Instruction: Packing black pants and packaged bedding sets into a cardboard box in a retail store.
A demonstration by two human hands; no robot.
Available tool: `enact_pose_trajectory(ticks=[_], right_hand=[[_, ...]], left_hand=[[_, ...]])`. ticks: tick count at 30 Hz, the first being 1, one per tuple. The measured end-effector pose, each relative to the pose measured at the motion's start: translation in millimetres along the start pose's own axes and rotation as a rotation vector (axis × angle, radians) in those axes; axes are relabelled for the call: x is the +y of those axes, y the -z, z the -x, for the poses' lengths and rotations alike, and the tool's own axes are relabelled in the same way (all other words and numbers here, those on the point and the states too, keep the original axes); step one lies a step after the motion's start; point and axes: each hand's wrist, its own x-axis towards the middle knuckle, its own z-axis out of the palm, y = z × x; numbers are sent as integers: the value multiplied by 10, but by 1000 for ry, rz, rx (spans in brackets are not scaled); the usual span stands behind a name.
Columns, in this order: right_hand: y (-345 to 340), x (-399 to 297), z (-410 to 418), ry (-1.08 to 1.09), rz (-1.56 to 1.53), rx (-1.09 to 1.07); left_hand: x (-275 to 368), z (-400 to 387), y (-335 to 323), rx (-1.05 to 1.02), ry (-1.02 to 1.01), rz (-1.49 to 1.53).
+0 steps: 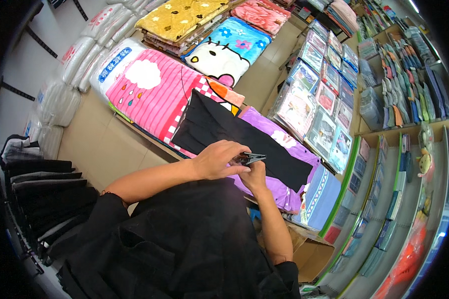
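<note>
My left hand (pixel 217 160) curls around a small dark clip (pixel 255 157) whose black jaws point to the right. My right hand (pixel 255 176) meets it from below, its fingers closed at the clip and partly hidden by the jaws and my left hand. Just beyond both hands lies a folded pair of black trousers (pixel 243 136), stretched from upper left to lower right. Under the trousers are a pink striped blanket (pixel 153 93) with a cloud print and a purple blanket (pixel 280 130).
More folded blankets, one yellow (pixel 181 17) and one blue with a cartoon cat (pixel 220 56), lie farther back. Packaged bedding (pixel 314 93) covers a stand at right, beside shelves (pixel 389 179). A rack of dark trousers (pixel 45 179) hangs at left. A cardboard box (pixel 312 254) sits below right.
</note>
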Motion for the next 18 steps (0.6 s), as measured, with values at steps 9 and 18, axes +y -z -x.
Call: enact_pose_trajectory(ticks=[9,18], right_hand=[[-307,-61,-307,-36,-31,-164],[-883,111,-883,-33,31,-315]], left_hand=[[-313,205,192,46,-3,-35],[-1123,826,547,269,284,-211]])
